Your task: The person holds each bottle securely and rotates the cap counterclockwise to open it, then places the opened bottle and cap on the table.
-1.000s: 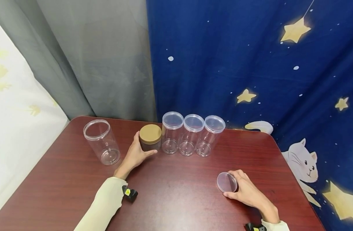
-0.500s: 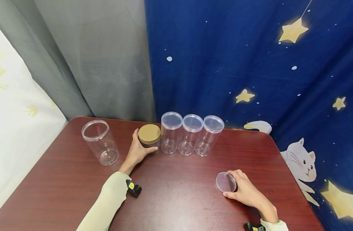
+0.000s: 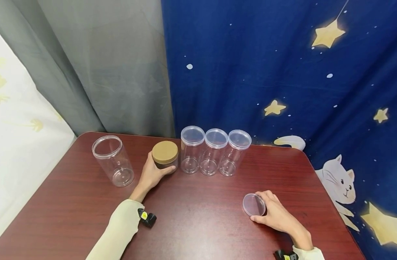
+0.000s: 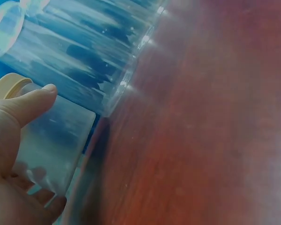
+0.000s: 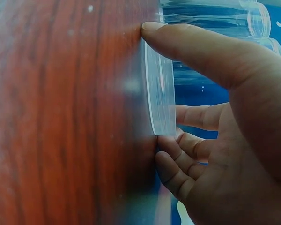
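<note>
A squat jar with a tan lid (image 3: pixel 165 152) stands just left of a row of tall clear jars. My left hand (image 3: pixel 151 174) grips it around the side, thumb (image 4: pixel 36 101) across its near face and fingers around its far side. In the left wrist view, its clear body (image 4: pixel 54 140) shows between thumb and fingers. Down on the table, my right hand (image 3: pixel 276 213) holds a round clear lid (image 3: pixel 254 205) by its edge. The right wrist view shows the lid's rim (image 5: pixel 160 91) flat against the tabletop, thumb on one side and fingers on the other.
Three tall clear jars, the middle one (image 3: pixel 216 151) among them, stand capped in a row at the table's back edge. A wider clear jar without a lid (image 3: pixel 113 160) stands at the back left. Curtains (image 3: pixel 218 65) hang right behind the dark red table (image 3: pixel 198 216).
The tan-lidded jar has shifted slightly left with my left hand, leaving a small gap beside the nearest tall jar. My right hand and the clear lid stay in place.
</note>
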The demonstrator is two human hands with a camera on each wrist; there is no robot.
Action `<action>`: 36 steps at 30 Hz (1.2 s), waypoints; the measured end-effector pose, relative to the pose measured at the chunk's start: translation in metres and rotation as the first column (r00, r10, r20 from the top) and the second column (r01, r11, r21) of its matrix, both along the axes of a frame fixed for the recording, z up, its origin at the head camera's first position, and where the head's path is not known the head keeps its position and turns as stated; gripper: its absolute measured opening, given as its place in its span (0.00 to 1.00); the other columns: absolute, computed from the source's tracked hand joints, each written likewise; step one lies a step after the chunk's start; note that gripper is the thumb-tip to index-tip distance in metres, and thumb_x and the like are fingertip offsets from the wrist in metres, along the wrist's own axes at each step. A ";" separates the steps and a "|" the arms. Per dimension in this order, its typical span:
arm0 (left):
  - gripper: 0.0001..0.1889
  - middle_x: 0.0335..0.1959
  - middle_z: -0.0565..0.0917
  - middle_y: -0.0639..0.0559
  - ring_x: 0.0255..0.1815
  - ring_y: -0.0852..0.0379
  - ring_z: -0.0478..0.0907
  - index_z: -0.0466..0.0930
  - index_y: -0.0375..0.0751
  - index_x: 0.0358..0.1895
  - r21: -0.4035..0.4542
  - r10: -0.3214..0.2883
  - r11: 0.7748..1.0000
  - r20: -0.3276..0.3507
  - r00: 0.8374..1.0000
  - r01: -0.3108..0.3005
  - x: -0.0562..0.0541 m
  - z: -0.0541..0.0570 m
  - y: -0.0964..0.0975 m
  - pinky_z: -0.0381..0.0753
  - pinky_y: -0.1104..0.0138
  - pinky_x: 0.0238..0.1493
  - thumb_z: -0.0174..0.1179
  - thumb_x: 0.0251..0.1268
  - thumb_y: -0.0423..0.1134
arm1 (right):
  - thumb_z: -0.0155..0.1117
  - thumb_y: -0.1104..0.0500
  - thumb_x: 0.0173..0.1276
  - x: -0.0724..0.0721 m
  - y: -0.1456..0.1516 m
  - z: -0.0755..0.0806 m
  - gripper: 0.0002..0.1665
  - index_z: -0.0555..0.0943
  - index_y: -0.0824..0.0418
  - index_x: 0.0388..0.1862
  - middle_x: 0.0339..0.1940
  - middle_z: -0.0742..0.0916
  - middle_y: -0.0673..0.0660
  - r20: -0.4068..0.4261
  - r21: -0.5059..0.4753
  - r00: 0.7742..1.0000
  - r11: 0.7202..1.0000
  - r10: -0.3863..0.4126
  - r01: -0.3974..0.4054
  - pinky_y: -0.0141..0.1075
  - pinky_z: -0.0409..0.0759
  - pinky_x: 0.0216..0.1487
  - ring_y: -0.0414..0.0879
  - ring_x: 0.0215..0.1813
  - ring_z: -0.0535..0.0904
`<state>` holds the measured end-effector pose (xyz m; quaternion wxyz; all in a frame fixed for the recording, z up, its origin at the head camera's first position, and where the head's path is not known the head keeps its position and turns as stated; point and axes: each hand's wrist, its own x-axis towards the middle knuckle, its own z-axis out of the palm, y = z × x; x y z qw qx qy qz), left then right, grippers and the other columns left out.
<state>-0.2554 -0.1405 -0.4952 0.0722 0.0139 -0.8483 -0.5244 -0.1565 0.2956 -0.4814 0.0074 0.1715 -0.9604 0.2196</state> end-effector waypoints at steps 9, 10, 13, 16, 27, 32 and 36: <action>0.55 0.67 0.68 0.37 0.68 0.42 0.67 0.51 0.36 0.75 -0.040 -0.022 0.999 -0.044 0.999 0.020 0.027 0.019 0.004 0.62 0.47 0.71 0.79 0.46 0.45 | 0.83 0.45 0.44 -0.001 0.000 0.003 0.44 0.76 0.62 0.57 0.48 0.78 0.54 0.008 0.010 1.000 1.000 -0.006 0.006 0.46 0.77 0.48 0.48 0.51 0.71; 0.55 0.67 0.67 0.38 0.68 0.42 0.67 0.52 0.36 0.75 -0.045 -0.028 0.999 -0.056 0.998 0.026 0.030 0.022 0.005 0.62 0.46 0.71 0.79 0.46 0.45 | 0.83 0.45 0.44 -0.001 0.000 0.003 0.44 0.76 0.62 0.58 0.48 0.78 0.54 0.010 0.011 1.000 1.000 -0.006 0.005 0.46 0.77 0.48 0.48 0.51 0.72; 0.56 0.67 0.67 0.40 0.69 0.43 0.66 0.52 0.39 0.75 -0.055 -0.033 0.998 -0.079 0.996 0.028 0.040 0.029 0.010 0.63 0.46 0.71 0.79 0.45 0.46 | 0.83 0.44 0.45 -0.001 -0.001 0.003 0.44 0.76 0.62 0.58 0.49 0.78 0.54 0.017 0.008 1.000 1.000 -0.003 0.003 0.46 0.77 0.48 0.48 0.51 0.72; 0.56 0.67 0.67 0.41 0.69 0.44 0.66 0.52 0.40 0.75 -0.054 -0.037 0.998 -0.099 0.994 0.031 0.049 0.035 0.015 0.63 0.46 0.70 0.79 0.45 0.45 | 0.83 0.44 0.45 -0.001 -0.001 0.003 0.44 0.76 0.62 0.58 0.49 0.78 0.54 0.021 0.006 1.000 1.000 -0.002 0.002 0.47 0.77 0.48 0.48 0.52 0.71; 0.54 0.65 0.70 0.42 0.66 0.45 0.70 0.56 0.42 0.74 -0.074 -0.088 0.994 -0.180 0.980 0.075 0.066 0.047 0.027 0.67 0.47 0.68 0.81 0.42 0.45 | 0.82 0.41 0.45 0.003 -0.002 0.004 0.51 0.73 0.65 0.63 0.53 0.78 0.56 0.049 0.038 0.999 0.999 -0.018 0.016 0.48 0.77 0.52 0.49 0.54 0.71; 0.53 0.64 0.71 0.43 0.64 0.46 0.72 0.58 0.42 0.72 -0.092 -0.110 0.991 -0.202 0.973 0.093 0.069 0.050 0.030 0.68 0.48 0.67 0.81 0.41 0.45 | 0.81 0.37 0.46 0.003 -0.003 0.008 0.53 0.73 0.64 0.64 0.53 0.79 0.56 0.056 0.050 0.998 0.999 -0.015 0.012 0.49 0.78 0.53 0.49 0.55 0.72; 0.54 0.63 0.72 0.43 0.63 0.46 0.73 0.58 0.41 0.72 -0.118 -0.127 0.988 -0.209 0.970 0.104 0.071 0.052 0.032 0.70 0.49 0.66 0.81 0.40 0.46 | 0.80 0.36 0.47 0.003 -0.004 0.011 0.53 0.73 0.64 0.65 0.54 0.79 0.56 0.062 0.060 0.998 0.998 -0.018 0.014 0.49 0.78 0.53 0.50 0.55 0.73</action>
